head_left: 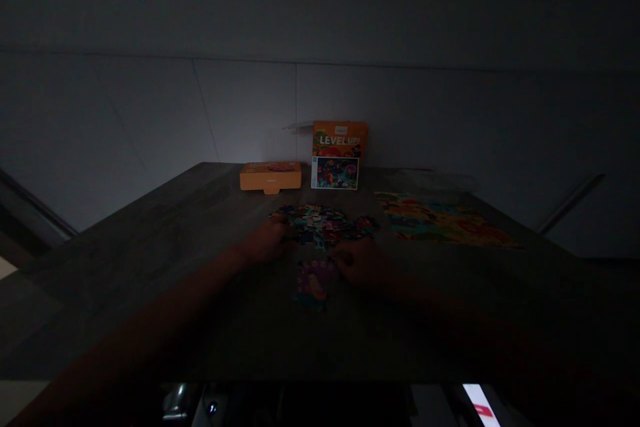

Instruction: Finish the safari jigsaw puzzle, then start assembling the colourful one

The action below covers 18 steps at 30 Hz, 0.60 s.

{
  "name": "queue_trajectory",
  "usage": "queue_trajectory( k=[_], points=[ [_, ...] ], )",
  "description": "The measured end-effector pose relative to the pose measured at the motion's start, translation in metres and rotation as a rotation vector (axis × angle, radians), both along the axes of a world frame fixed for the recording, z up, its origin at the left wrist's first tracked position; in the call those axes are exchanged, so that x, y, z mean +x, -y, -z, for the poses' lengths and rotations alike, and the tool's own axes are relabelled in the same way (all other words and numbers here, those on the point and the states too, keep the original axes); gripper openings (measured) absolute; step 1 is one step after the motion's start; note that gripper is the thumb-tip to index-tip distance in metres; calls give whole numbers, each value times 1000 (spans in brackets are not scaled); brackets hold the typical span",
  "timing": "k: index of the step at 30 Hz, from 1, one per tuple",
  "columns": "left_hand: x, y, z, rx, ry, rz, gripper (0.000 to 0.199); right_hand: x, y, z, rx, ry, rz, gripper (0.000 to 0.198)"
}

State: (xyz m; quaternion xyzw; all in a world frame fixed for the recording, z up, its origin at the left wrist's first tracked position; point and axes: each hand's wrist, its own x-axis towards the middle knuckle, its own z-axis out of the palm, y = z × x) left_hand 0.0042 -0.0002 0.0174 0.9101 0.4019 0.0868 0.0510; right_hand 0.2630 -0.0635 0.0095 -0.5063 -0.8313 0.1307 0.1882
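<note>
In the dim head view, a loose pile of jigsaw pieces [320, 219] lies on the table, multicoloured and overlapping. My left hand [267, 239] rests at the pile's left edge, its fingers apart, with nothing visible in them. Nearer to me is a small joined section of puzzle [313, 283], purple and teal with a pale figure. At its upper right corner, my right hand [360, 260] has thumb and fingertips drawn together. Whatever they pinch is too dark to make out.
Behind the pile, an orange box [271, 177] lies flat beside an upright "LEVEL UP!" puzzle box [340, 140] showing a picture. A colourful completed-looking puzzle [445, 219] spreads across the right of the grey table [165, 233]. A lit screen [481, 405] shows below the near edge.
</note>
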Motion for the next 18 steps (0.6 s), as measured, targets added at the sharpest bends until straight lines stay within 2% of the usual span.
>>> queue_trajectory(
  k=[9, 18],
  points=[
    [-1, -6, 4, -23, 14, -31, 20, -4, 4, -3, -42, 68, 1, 27],
    [-1, -1, -6, -52, 27, 13, 14, -2, 1, 0, -41, 48, -15, 27]
  ],
)
